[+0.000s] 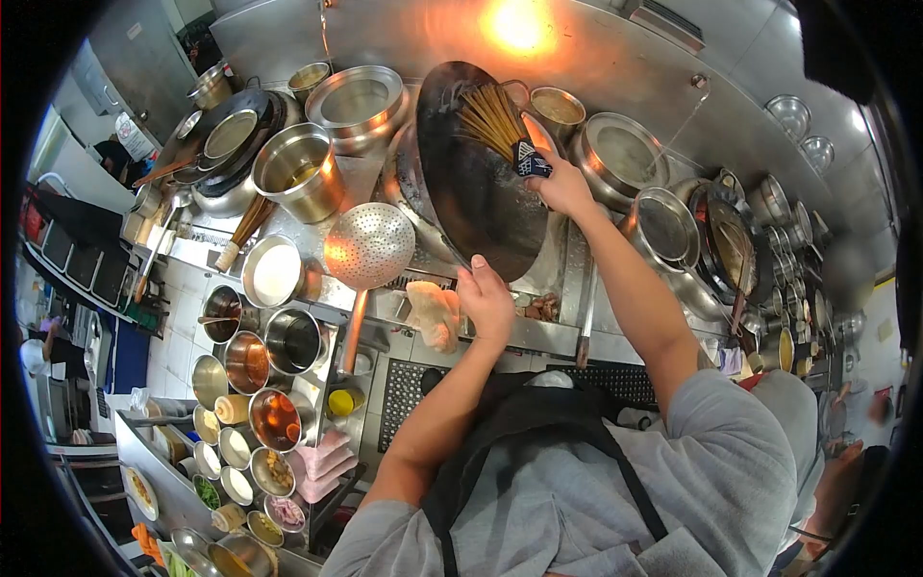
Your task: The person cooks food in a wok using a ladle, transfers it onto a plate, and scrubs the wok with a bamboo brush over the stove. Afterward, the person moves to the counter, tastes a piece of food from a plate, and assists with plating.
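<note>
A large dark wok (481,207) is tilted up on its side over the stove. My right hand (562,183) grips a bamboo whisk brush (493,122) by its dark patterned wrap, with the bristles against the wok's upper inner surface. My left hand (487,300) is at the wok's lower near rim, thumb and fingers pressed together around the edge. Just left of the wok lies a perforated ladle (369,244) with a wooden handle, and a crumpled cloth (433,315) is beside my left hand.
Steel pots (299,173) and a strainer pot (625,152) flank the wok. A second bamboo brush (246,232) lies at left. Sauce containers (275,420) fill the lower left. More woks (728,240) stand at right. Parts of other people show at both edges.
</note>
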`<state>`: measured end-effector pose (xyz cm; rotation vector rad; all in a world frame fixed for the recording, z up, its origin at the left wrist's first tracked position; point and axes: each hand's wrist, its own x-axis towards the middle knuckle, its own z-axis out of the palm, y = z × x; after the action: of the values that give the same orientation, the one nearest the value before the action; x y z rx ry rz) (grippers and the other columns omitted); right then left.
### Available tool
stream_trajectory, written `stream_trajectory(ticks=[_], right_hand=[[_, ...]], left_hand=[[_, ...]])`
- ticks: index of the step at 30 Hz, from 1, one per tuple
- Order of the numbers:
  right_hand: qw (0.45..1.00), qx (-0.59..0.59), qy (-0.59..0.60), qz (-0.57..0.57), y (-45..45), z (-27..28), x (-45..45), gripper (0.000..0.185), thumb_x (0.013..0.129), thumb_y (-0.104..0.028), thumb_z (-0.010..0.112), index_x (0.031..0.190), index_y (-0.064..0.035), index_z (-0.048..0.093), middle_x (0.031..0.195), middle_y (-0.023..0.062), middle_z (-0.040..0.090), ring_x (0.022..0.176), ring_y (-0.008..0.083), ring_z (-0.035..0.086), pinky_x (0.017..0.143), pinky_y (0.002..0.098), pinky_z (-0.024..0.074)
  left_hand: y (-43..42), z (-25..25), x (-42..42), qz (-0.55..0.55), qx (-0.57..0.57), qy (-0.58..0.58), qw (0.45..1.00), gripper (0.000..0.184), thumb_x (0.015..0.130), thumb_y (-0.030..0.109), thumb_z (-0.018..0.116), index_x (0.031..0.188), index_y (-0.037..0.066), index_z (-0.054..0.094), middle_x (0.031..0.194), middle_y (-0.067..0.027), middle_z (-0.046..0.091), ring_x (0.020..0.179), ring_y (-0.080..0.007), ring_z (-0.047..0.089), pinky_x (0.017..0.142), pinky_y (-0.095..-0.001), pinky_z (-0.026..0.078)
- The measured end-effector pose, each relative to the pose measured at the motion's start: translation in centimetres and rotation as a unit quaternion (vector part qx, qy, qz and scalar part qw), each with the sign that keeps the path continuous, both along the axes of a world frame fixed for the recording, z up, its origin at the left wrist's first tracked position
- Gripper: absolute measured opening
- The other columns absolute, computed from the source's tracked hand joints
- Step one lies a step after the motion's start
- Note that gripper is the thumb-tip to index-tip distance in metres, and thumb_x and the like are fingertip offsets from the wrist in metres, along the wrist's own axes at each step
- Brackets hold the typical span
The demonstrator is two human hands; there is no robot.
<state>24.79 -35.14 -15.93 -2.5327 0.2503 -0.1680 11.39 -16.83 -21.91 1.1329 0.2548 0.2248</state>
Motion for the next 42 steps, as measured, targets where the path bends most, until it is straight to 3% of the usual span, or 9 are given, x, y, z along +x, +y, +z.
stream_trajectory(ticks=[6, 9, 15, 21, 29, 32, 36, 38, 42], right_hand=[[0.996, 0.082, -0.039, -0.022, -1.7, -3.2, -0.8, 0.073, 0.075, -0.019, 0.078, 0.143, -0.0072, 0.052, 0.106, 0.0157, 0.071, 0.094, 0.0222, 0.068, 0.086, 0.0324, 0.0502], [0.976, 0.208, -0.057, -0.028, -1.5, -4.4, -2.4, 0.077, 0.073, -0.020, 0.078, 0.144, -0.0043, 0.051, 0.111, 0.0161, 0.070, 0.097, 0.0249, 0.068, 0.088, 0.0338, 0.0506], [0.921, 0.374, -0.087, -0.066, 0.5, -5.7, -4.2, 0.078, 0.075, -0.011, 0.078, 0.145, 0.0009, 0.047, 0.112, 0.0088, 0.070, 0.101, 0.0169, 0.065, 0.090, 0.0291, 0.0482], [0.994, 0.099, -0.022, -0.049, -0.3, -3.7, -1.2, 0.081, 0.073, -0.025, 0.077, 0.147, -0.0077, 0.048, 0.115, 0.0178, 0.070, 0.103, 0.0267, 0.067, 0.093, 0.0345, 0.0490], [0.975, -0.142, 0.144, 0.090, -3.3, 1.2, -1.0, 0.080, 0.072, -0.026, 0.070, 0.148, -0.0206, 0.046, 0.122, 0.0238, 0.066, 0.115, 0.0381, 0.063, 0.098, 0.0429, 0.0497], [0.926, -0.230, 0.197, 0.226, -2.7, 1.7, -1.0, 0.073, 0.074, -0.028, 0.066, 0.145, -0.0215, 0.050, 0.120, 0.0235, 0.067, 0.114, 0.0384, 0.064, 0.100, 0.0454, 0.0499], [0.905, -0.350, 0.206, 0.123, -6.5, 3.2, 4.4, 0.057, 0.079, -0.022, 0.065, 0.135, -0.0141, 0.056, 0.111, 0.0191, 0.070, 0.101, 0.0358, 0.070, 0.086, 0.0476, 0.0559], [0.937, -0.322, 0.121, 0.060, -6.7, 3.4, 5.9, 0.056, 0.080, -0.020, 0.063, 0.135, -0.0149, 0.055, 0.109, 0.0177, 0.071, 0.098, 0.0361, 0.070, 0.082, 0.0479, 0.0567], [0.939, -0.279, 0.136, 0.149, -2.9, 3.7, 4.1, 0.056, 0.080, -0.018, 0.063, 0.135, -0.0163, 0.053, 0.112, 0.0208, 0.069, 0.103, 0.0373, 0.069, 0.086, 0.0479, 0.0559]], left_hand=[[0.2, 0.3, -0.6, -0.019, 0.176, -0.155, 0.972, 0.033, 0.106, 0.028, 0.048, 0.087, 0.001, 0.049, 0.064, -0.0020, 0.051, 0.055, -0.0124, 0.048, 0.051, -0.0323, 0.040], [0.1, 0.0, -1.2, -0.046, 0.205, -0.177, 0.962, 0.032, 0.104, 0.025, 0.048, 0.086, -0.001, 0.048, 0.062, -0.0178, 0.053, 0.053, -0.0356, 0.053, 0.053, -0.0448, 0.042], [1.4, 1.4, -1.5, -0.073, 0.269, -0.214, 0.936, 0.030, 0.104, 0.023, 0.049, 0.086, -0.001, 0.048, 0.061, -0.0191, 0.053, 0.055, -0.0407, 0.055, 0.053, -0.0467, 0.043], [2.4, -2.5, 5.3, 0.013, 0.152, -0.116, 0.982, 0.032, 0.104, 0.028, 0.052, 0.080, 0.008, 0.045, 0.057, -0.0018, 0.044, 0.045, -0.0137, 0.044, 0.043, -0.0302, 0.036], [4.9, -2.2, 16.3, -0.057, -0.303, 0.047, 0.950, 0.033, 0.106, 0.031, 0.047, 0.079, 0.015, 0.036, 0.058, 0.0023, 0.032, 0.047, -0.0115, 0.029, 0.043, -0.0308, 0.024], [4.1, -7.3, 15.7, -0.057, -0.317, 0.088, 0.943, 0.023, 0.105, 0.027, 0.047, 0.093, 0.007, 0.048, 0.065, -0.0054, 0.049, 0.062, -0.0219, 0.053, 0.068, -0.0443, 0.051], [2.2, -7.8, 12.7, 0.089, 0.489, -0.013, 0.867, 0.027, 0.098, 0.023, 0.056, 0.114, 0.000, 0.056, 0.086, -0.0159, 0.065, 0.098, -0.0315, 0.060, 0.102, -0.0528, 0.042], [3.5, -0.3, 10.7, 0.072, 0.656, -0.233, 0.715, 0.034, 0.093, 0.023, 0.063, 0.117, -0.001, 0.061, 0.092, -0.0195, 0.068, 0.108, -0.0336, 0.059, 0.108, -0.0507, 0.038], [3.7, -6.0, 13.5, -0.157, 0.697, -0.261, 0.649, 0.021, 0.090, 0.024, 0.065, 0.085, 0.004, 0.069, 0.084, -0.0148, 0.066, 0.092, -0.0348, 0.060, 0.096, -0.0469, 0.044]])
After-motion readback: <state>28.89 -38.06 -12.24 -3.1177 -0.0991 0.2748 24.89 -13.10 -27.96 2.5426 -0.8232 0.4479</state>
